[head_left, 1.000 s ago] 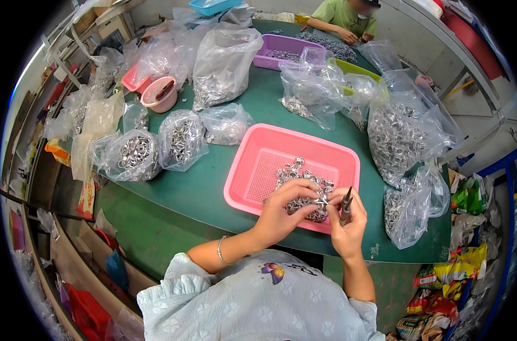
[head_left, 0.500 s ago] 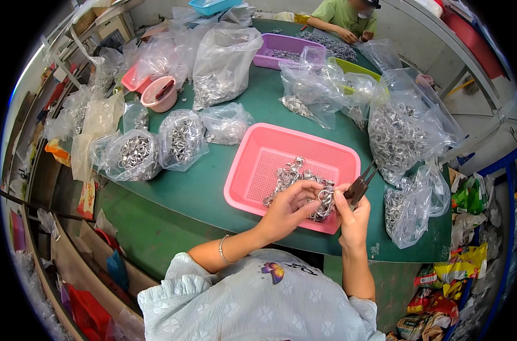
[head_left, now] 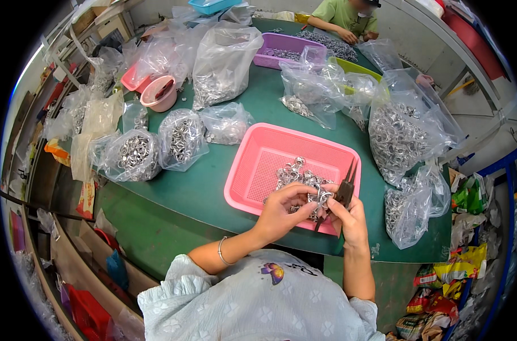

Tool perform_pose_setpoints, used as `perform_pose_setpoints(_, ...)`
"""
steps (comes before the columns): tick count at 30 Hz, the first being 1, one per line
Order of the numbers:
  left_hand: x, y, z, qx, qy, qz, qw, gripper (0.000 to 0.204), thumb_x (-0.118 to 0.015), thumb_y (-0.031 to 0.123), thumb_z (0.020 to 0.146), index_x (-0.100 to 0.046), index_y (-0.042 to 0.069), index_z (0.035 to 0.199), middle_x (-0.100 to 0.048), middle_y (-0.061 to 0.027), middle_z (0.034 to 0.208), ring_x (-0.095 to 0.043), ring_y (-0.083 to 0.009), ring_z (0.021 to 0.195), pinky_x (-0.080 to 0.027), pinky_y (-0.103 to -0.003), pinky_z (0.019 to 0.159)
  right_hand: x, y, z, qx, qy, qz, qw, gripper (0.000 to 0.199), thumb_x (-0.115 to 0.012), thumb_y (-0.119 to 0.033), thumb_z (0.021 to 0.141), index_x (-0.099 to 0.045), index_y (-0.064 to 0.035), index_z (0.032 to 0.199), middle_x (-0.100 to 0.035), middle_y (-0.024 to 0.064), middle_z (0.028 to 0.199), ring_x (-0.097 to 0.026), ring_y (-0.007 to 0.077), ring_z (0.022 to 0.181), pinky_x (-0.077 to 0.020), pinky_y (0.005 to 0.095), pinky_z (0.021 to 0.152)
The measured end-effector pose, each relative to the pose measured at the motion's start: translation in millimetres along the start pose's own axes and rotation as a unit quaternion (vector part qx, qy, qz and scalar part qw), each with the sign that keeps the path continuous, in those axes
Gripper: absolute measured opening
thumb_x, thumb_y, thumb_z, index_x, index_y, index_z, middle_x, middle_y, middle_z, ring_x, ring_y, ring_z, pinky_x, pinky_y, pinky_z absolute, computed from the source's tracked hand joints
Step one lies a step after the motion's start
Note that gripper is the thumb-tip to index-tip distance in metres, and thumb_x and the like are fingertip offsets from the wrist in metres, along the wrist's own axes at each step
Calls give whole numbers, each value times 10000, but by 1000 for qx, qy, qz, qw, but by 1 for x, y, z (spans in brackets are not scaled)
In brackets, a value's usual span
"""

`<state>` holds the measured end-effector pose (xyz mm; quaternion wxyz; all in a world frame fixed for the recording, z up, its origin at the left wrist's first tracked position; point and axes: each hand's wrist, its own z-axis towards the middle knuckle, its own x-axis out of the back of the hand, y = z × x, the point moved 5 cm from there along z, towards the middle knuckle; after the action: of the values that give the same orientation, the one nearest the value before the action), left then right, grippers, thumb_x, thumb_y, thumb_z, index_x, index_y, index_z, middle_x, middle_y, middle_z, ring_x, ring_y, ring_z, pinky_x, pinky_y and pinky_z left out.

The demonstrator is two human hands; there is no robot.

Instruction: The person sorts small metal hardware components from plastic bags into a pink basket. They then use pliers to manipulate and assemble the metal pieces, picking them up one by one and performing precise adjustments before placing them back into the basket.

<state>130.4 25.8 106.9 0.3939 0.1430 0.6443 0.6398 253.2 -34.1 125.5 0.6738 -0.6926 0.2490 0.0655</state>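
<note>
Over the near side of a pink plastic basket (head_left: 239, 170), my two hands meet at a small cluster of linked silver metal rings (head_left: 321, 197). The fingers of my left hand (head_left: 282, 209) are curled and pinch the cluster from the left. My right hand (head_left: 352, 220) is closed around dark long-nosed pliers (head_left: 344, 192), whose slim points stick up and away from me. Its thumb and forefinger also touch the rings. A heap of similar silver ring pieces (head_left: 298, 169) lies in the basket, partly hidden by my hands.
Clear bags of metal parts (head_left: 184, 138) stand left on the green table (head_left: 207, 187), with another large bag (head_left: 403, 136) on the right. A purple basket (head_left: 261, 57) and a lime one (head_left: 358, 68) stand farther back. Another person (head_left: 340, 20) works at the far edge.
The pliers have swung from pointing right to pointing more upright in my right hand. Both hands have shifted slightly, and the rings between them have moved a little left.
</note>
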Motion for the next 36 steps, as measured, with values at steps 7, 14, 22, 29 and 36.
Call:
perform_pose_setpoints(7,2,13,-3,-34,-5,33,999,316,-538,-60,813,-490,-51,1125,-500,-92,1097,-527,-146,987,-455,-278,839,2,1,-2,9,-49,-41,998,251,-552,-42,820,-518,25,1060,-540,30,775,-499,98,639,-397,220,581)
perform_pose_setpoints(14,-3,27,-2,-64,-7,124,990,347,-540,-92,789,-484,-52,1129,-498,-105,1093,-527,-175,1015,-441,-298,895,-5,5,-6,13,-15,40,999,228,-573,-49,808,-517,8,1021,-536,46,763,-479,101,622,-376,226,558)
perform_pose_setpoints(22,6,20,1,8,-68,72,995,355,-571,-72,781,-486,-50,1124,-542,-109,1062,-549,-170,982,-457,-291,867,-6,4,-4,-131,-74,142,978,179,-545,-39,822,-520,-5,995,-493,37,668,-440,109,560,-343,241,533)
perform_pose_setpoints(29,9,11,2,83,-52,-59,993,328,-572,-63,789,-497,-55,1109,-579,-116,1009,-572,-167,956,-469,-276,849,-15,-18,-11,152,16,-247,957,133,-584,-61,815,-540,23,908,-472,18,777,-418,71,656,-346,201,585)
perform_pose_setpoints(36,7,16,1,56,-39,11,998,284,-567,-38,805,-518,-42,1085,-582,-86,997,-578,-145,940,-474,-262,838,-17,-19,-9,244,23,-325,913,140,-601,-13,771,-544,28,892,-503,63,839,-458,101,692,-372,219,603)
